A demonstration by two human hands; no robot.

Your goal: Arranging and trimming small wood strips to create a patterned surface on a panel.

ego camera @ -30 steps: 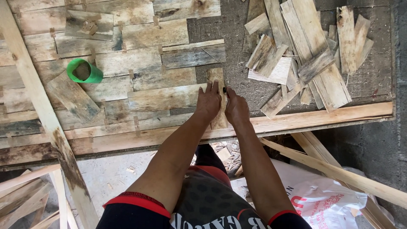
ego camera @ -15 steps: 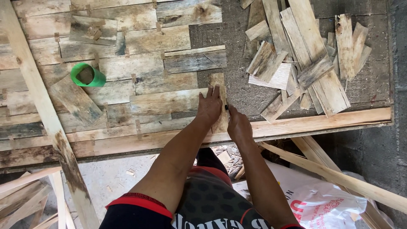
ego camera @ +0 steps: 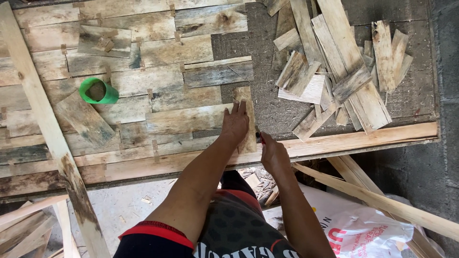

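Note:
My left hand (ego camera: pixel 235 123) lies flat, fingers apart, pressing a narrow upright wood slat (ego camera: pixel 246 95) onto the workbench. My right hand (ego camera: pixel 272 153) is closed around a small dark tool with a red part (ego camera: pixel 259 136), whose tip rests at the slat's right edge, near the bench's front rail. The slat stands at the right end of a patchwork of weathered wood strips (ego camera: pixel 181 117) laid side by side on the bench.
A green cup (ego camera: pixel 98 91) stands on the strips at the left. A pile of loose slats (ego camera: pixel 334 67) fills the back right. A long plank (ego camera: pixel 48 129) leans across the left side. Below the front rail (ego camera: pixel 363 136) lie timber offcuts and a white sack (ego camera: pixel 358 222).
My right hand has slid down the slat's right edge toward me with the tool. My left hand stays pressed on the slat.

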